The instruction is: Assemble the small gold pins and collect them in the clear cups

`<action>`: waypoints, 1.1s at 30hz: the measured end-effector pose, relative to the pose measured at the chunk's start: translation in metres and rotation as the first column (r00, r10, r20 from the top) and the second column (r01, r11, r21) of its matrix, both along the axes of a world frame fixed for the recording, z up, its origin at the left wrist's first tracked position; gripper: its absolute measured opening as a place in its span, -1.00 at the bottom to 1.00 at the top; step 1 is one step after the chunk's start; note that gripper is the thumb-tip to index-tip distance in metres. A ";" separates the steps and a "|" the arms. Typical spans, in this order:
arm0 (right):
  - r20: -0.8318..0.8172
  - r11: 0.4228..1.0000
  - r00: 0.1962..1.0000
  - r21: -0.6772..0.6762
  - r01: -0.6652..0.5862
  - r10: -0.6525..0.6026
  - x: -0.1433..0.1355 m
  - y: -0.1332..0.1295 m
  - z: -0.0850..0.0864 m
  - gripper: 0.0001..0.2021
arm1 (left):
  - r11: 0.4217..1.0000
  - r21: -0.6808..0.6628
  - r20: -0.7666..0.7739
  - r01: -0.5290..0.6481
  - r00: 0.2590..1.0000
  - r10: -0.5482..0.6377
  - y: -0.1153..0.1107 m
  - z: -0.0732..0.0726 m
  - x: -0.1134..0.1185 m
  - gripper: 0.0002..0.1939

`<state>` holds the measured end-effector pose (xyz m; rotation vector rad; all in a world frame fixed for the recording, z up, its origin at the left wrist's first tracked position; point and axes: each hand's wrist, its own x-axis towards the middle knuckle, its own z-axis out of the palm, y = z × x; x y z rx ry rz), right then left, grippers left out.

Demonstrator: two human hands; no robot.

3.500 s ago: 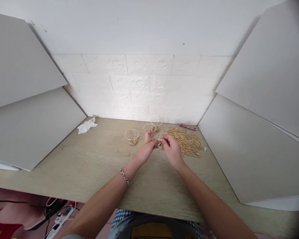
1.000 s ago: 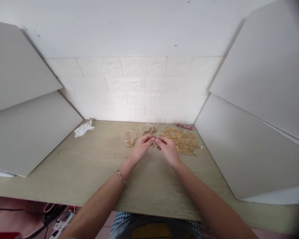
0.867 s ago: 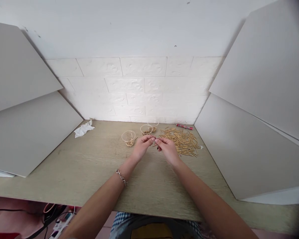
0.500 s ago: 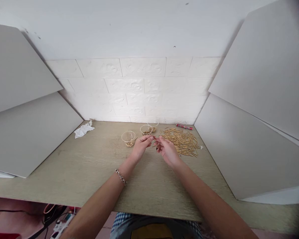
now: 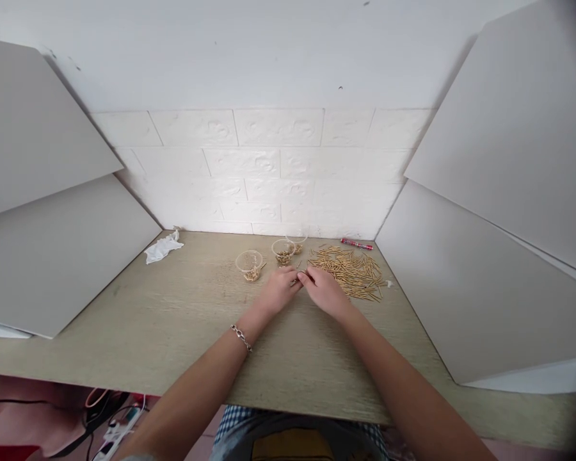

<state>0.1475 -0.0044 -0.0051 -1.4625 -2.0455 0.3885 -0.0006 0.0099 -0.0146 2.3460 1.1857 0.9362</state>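
My left hand point(image 5: 279, 289) and my right hand point(image 5: 322, 289) meet fingertip to fingertip over the table, fingers closed. Whatever they pinch between them is too small to make out. Right beside my right hand spreads a pile of thin gold-coloured rods point(image 5: 352, 272). Behind my hands stands a clear round cup point(image 5: 283, 248) with small gold pieces in it, and another clear cup point(image 5: 297, 237) is partly behind it. To the left of my left hand is a third clear cup point(image 5: 248, 261), with gold pieces at its bottom.
A red patterned tube point(image 5: 357, 244) lies near the wall at the back right. Crumpled white tissue point(image 5: 164, 247) rests on the table point(image 5: 173, 333) at the back left. Grey panels stand at both sides. Cables and a white power strip point(image 5: 118, 435) show below the table's left edge.
My hands have come closer together, and the fingers of my right hand have curled in. The whole view has shifted slightly.
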 end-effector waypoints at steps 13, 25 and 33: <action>0.255 0.996 0.964 0.003 -0.084 0.080 0.001 0.003 -0.010 -0.78 | 0.998 -0.068 -0.125 0.011 0.992 -0.019 0.009 -0.008 -0.003 -0.84; 0.379 0.993 0.923 0.075 -0.092 0.057 -0.007 0.001 -0.011 -0.78 | 0.997 -0.061 -0.190 0.037 0.981 -0.048 0.015 -0.008 -0.009 -0.87; 0.348 0.997 0.935 0.018 -0.076 0.065 -0.008 0.001 -0.014 -0.75 | 0.996 -0.074 -0.225 0.039 0.973 -0.055 0.015 -0.009 -0.008 -0.88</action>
